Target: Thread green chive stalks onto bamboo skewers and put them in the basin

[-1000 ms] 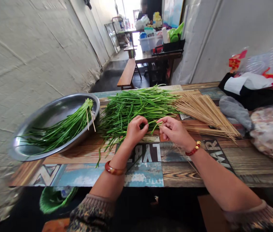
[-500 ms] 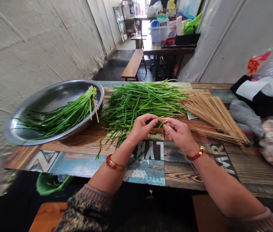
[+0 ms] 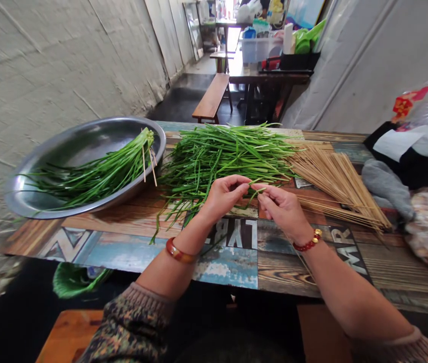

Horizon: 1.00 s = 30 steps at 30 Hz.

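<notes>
Left hand (image 3: 224, 199) and right hand (image 3: 281, 208) pinch a thin green stalk (image 3: 258, 191) between them.
It sits at the near edge of the heap of greens (image 3: 229, 151); a skewer (image 3: 300, 257) seems tucked under the right hand, partly hidden.

Rough whitish wall (image 3: 62, 65) at 10 o'clock, smoother grey wall (image 3: 380, 70) at 2; dark floor (image 3: 179, 103), wooden bench (image 3: 212, 97), dark table (image 3: 267, 78) toward 12, bright light (image 3: 232, 9) beyond

The tabletop (image 3: 130, 253) bears "MR" (image 3: 351, 256) and an inverted "Y" (image 3: 235, 233).
</notes>
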Tool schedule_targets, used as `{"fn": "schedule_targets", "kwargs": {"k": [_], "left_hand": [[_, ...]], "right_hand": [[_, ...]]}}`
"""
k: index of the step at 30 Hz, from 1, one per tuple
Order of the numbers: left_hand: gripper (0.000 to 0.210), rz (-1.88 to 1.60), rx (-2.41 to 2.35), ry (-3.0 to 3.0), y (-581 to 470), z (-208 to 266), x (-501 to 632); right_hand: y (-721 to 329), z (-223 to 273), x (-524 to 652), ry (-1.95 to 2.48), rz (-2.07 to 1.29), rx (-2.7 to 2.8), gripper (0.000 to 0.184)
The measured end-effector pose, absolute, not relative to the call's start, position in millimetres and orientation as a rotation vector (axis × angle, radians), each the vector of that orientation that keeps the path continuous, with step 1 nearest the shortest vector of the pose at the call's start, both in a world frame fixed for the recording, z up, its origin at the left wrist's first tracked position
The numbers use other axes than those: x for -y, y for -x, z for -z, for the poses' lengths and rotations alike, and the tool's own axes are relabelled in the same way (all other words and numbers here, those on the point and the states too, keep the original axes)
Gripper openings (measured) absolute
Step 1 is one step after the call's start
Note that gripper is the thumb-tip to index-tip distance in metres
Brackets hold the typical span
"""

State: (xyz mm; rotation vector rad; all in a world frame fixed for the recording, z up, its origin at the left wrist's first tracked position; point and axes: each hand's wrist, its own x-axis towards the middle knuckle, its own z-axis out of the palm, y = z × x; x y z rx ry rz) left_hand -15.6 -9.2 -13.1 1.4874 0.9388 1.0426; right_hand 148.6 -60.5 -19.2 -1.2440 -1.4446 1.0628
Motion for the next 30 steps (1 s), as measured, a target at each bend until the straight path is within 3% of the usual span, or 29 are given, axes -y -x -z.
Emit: {"fn": "schedule_targets", "kwargs": {"k": [30], "left_hand": [[0.020,-1.034,-0.915,-1.342,15.6,10.1,11.5]], "right_hand": [[-147.7,19.9,60.4,1.254,-1.055,1.449,0.037]]}}
